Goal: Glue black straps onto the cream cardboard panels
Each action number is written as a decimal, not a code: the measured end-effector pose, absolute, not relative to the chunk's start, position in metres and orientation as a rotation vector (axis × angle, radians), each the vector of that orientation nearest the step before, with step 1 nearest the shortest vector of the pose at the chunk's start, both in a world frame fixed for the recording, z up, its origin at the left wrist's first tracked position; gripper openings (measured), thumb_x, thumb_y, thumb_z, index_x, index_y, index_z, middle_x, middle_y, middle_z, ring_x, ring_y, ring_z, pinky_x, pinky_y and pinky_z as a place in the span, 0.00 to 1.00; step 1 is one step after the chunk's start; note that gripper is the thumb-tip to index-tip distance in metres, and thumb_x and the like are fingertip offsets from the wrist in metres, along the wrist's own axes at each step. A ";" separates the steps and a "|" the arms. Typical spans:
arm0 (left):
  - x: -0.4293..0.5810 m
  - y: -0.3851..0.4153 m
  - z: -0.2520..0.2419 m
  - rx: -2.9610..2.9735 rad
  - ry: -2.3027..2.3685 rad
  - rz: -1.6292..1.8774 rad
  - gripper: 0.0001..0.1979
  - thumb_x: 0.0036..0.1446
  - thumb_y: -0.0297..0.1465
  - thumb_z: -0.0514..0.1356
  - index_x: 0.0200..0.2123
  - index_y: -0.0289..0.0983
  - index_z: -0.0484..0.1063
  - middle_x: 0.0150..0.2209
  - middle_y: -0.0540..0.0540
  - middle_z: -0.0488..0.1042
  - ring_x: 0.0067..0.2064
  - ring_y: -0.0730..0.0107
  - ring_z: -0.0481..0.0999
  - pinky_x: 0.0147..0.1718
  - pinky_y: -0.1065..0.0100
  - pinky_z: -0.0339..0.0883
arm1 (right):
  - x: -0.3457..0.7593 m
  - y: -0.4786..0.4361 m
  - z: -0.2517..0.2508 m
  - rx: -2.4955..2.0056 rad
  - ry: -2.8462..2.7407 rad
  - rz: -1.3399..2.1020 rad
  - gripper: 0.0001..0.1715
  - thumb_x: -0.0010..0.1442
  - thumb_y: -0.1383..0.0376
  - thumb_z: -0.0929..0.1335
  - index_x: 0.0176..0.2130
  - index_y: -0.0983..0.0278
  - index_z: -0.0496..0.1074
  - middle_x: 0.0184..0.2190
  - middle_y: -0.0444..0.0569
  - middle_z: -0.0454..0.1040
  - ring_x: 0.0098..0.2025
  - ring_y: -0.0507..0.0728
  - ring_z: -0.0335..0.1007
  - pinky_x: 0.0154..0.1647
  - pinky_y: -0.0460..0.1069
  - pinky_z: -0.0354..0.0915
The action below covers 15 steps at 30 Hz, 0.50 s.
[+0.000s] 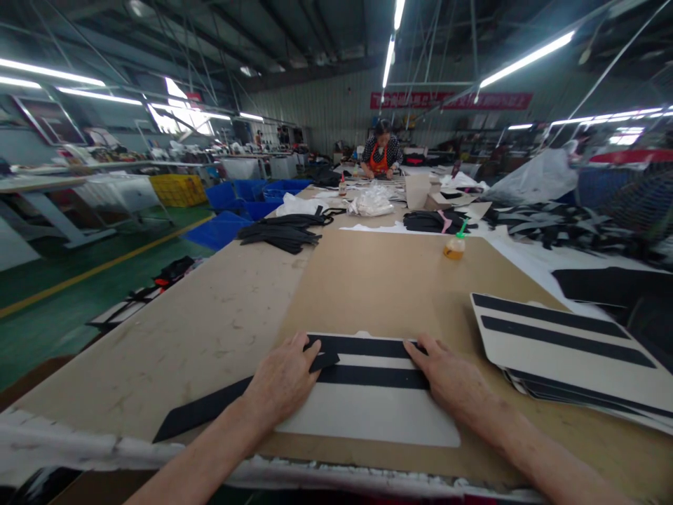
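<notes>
both hands down flat here. our left hand (284, 382) and right hand (452, 382) are palms down with fingers a bit spread, pressing rather than pinching anything. they sit on a white panel (371, 417), a smooth flat sheet with rounded corners that lies at the near edge of a big brown board (378, 280) (looks like cardboard or fibreboard, matte and plain).

the panel has two black strips running across it side by side, an upper strip (362, 346) and a lower strip (373, 376), both thin, flat and dull like fabric or foam tape. left fingers cover their left ends, right fingers sit on their right ends. a third long black strip (200, 414) slants out from under our left hand toward the near left edge of the table (158, 351), and its pointed tip pokes out by the fingertips. the table top is pale, scuffed and stained.

to the right there's a stack of panels (568, 351), same white sheets, with two black stripes on the top one. can't count how many are in the stack.

further up the board stands one small glue bottle (455, 245), amber liquid with a green nozzle. past the board's far left corner is a loose pile of black strips (281, 235). one person in an orange apron (382, 151) works at the far end.
</notes>
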<state>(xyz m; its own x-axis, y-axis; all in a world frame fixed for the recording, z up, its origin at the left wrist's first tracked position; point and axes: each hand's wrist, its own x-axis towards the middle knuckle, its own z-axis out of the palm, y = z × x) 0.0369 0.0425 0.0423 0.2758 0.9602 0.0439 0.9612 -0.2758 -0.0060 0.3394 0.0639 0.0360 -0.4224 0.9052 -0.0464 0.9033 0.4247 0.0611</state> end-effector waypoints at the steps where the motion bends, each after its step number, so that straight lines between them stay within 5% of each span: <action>1: 0.035 0.041 0.041 -2.491 -1.874 -0.077 0.19 0.65 0.35 0.51 0.56 0.37 0.70 0.51 0.39 0.71 0.51 0.57 0.73 0.51 0.57 0.69 | 0.348 0.064 0.033 1.650 2.607 0.048 0.36 0.59 0.80 0.55 0.61 0.62 0.66 0.52 0.57 0.70 0.50 0.61 0.70 0.50 0.54 0.68; 5: 0.025 0.034 0.044 -2.515 -1.933 -0.129 0.21 0.62 0.31 0.53 0.57 0.34 0.68 0.57 0.37 0.69 0.58 0.54 0.70 0.57 0.56 0.64 | 0.378 0.059 0.025 1.688 2.665 0.070 0.33 0.59 0.80 0.54 0.59 0.68 0.69 0.54 0.59 0.70 0.52 0.61 0.70 0.58 0.56 0.64; 9: 0.012 0.019 0.081 -2.405 -2.118 -0.260 0.16 0.62 0.31 0.52 0.50 0.37 0.73 0.49 0.39 0.76 0.49 0.53 0.76 0.49 0.54 0.68 | 0.384 0.041 0.028 1.953 2.670 -0.040 0.28 0.62 0.74 0.55 0.56 0.68 0.71 0.54 0.61 0.71 0.53 0.63 0.70 0.58 0.59 0.63; 12: 0.026 0.002 0.121 -2.413 -2.284 -0.782 0.19 0.65 0.43 0.49 0.41 0.39 0.75 0.35 0.43 0.78 0.38 0.57 0.79 0.39 0.59 0.69 | 0.355 0.016 0.045 2.019 2.769 -0.606 0.30 0.65 0.58 0.60 0.64 0.60 0.63 0.61 0.57 0.67 0.60 0.64 0.64 0.61 0.59 0.61; 15: 0.064 -0.013 0.149 -2.690 -2.306 -1.658 0.25 0.63 0.52 0.48 0.36 0.38 0.73 0.27 0.47 0.76 0.25 0.67 0.74 0.25 0.68 0.65 | 0.307 -0.005 0.067 1.725 2.869 -1.409 0.44 0.58 0.47 0.67 0.68 0.55 0.54 0.65 0.54 0.62 0.58 0.63 0.65 0.56 0.57 0.64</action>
